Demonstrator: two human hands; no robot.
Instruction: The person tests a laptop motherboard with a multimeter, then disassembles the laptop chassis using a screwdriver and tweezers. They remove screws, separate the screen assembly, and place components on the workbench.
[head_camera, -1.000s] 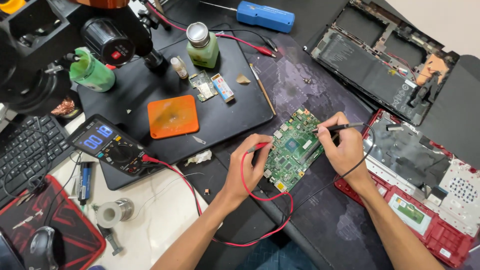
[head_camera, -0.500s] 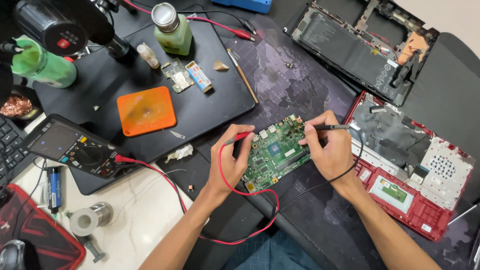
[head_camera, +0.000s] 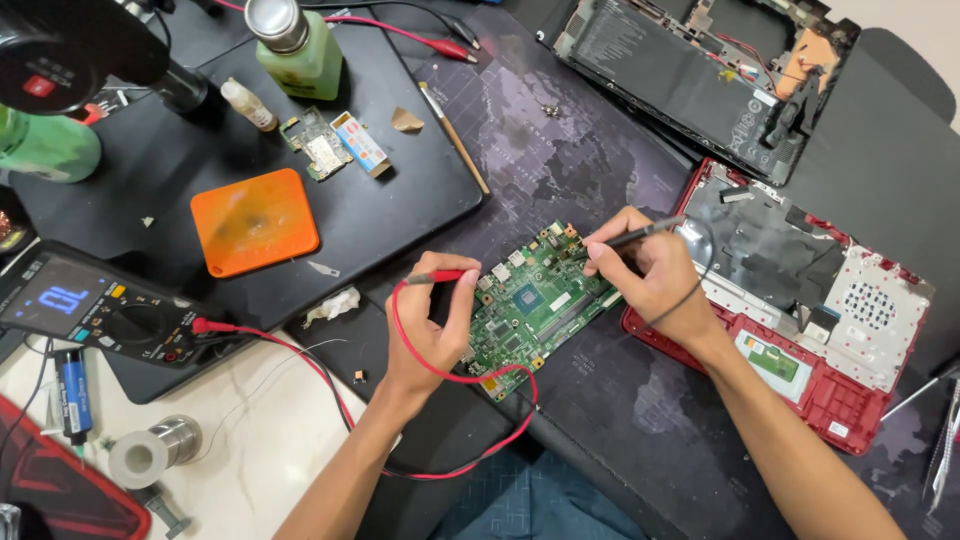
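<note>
**Two hands applying meter probes to a green circuit board**

The left hand (head_camera: 432, 318) is closed in a pinch on a red test probe (head_camera: 438, 276), thumb and forefinger at its front end, the tip directed at the left edge of the green circuit board (head_camera: 535, 305). The probe's red lead (head_camera: 460, 377) loops under the wrist and across the board's near corner, then runs left to the digital multimeter (head_camera: 95, 315), whose screen is lit. The right hand (head_camera: 645, 275) is closed, pen-fashion, on a black test probe (head_camera: 635, 236), the tip lowered to the board's upper right edge; its black lead crosses the back of the hand.

The board lies tilted on a dark mat in the middle of the bench (head_camera: 240, 440), between the two hands. It is green, densely populated, with a square chip near its centre and metal connectors along its upper edge.

Just right of the board lies an opened red laptop base (head_camera: 800, 300); whether the two touch cannot be told. Beyond it, at top right, lies a second opened black chassis (head_camera: 690, 70). On the black work pad to the left rest an orange square pad (head_camera: 254, 220), a small circuit module (head_camera: 320, 152) and a green bottle with a metal cap (head_camera: 295, 45); its contents cannot be seen. A solder spool (head_camera: 150, 452) lies at lower left.
</note>
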